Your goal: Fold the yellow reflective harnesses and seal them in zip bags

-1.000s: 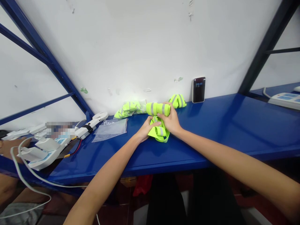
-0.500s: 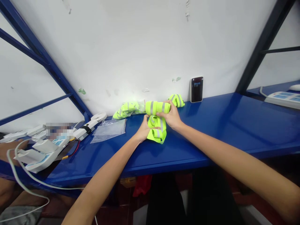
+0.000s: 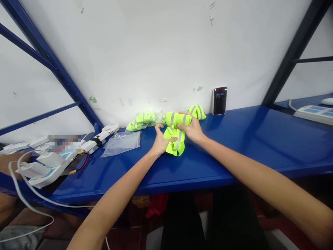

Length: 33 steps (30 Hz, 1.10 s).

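Note:
A fluorescent yellow-green reflective strap [image 3: 179, 133] with silver bands is bunched in front of me, its upper part in a flat roll and its lower part in loose loops. My right hand [image 3: 194, 129] grips the rolled part from the right, thumb in front. On the left, my left hand [image 3: 161, 141] has its thumb across the lower loops and its index finger raised off the strap; its other fingers are hidden. Behind the strap lies a clear bag of similar yellow-green straps [image 3: 144, 121]. Another folded yellow-green strap [image 3: 197, 112] rests against the wall.
Flat clear plastic bags [image 3: 121, 144] lie on the blue table [image 3: 249, 142], near a white handheld fan [image 3: 110, 128]. White power strips [image 3: 50, 175] and cables crowd the left side, by another person's hand [image 3: 11, 163]. A black-screened device [image 3: 220, 100] leans on the wall.
My left index finger has lifted off the strap. My right hand and the rolled part have shifted slightly right, and the lower loops hang closer together.

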Each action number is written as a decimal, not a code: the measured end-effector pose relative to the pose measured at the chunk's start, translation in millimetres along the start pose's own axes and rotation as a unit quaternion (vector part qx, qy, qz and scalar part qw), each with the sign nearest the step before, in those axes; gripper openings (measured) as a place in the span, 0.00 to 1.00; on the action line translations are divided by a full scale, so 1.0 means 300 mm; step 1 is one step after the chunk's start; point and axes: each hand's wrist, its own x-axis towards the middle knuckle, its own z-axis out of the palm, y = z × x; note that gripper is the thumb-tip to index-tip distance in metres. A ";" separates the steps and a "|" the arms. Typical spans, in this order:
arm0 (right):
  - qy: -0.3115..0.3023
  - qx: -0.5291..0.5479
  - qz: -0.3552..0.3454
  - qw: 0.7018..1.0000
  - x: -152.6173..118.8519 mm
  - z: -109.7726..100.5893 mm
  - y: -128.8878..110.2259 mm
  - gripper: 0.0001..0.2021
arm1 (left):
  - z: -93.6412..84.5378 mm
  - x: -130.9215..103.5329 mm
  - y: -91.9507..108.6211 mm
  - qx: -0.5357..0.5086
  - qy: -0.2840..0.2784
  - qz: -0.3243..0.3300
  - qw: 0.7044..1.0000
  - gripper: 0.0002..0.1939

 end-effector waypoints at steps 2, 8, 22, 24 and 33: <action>0.032 0.034 0.029 0.998 0.001 0.010 0.022 0.25 | -0.003 -0.001 0.007 0.007 -0.026 0.001 1.000 0.46; 0.073 0.104 0.101 0.987 0.001 0.025 0.042 0.28 | -0.015 0.000 0.020 0.064 -0.064 -0.005 0.996 0.29; -0.115 -0.009 -0.018 0.993 -0.013 -0.006 0.010 0.22 | -0.013 0.013 -0.015 -0.038 0.031 -0.111 0.993 0.24; -0.140 -0.005 -0.003 0.990 -0.020 -0.016 0.020 0.21 | -0.033 0.023 -0.012 -0.058 0.062 -0.085 0.993 0.22; -0.166 0.080 0.081 0.979 -0.028 -0.004 0.067 0.16 | -0.103 0.033 -0.004 -0.051 0.039 -0.040 0.997 0.24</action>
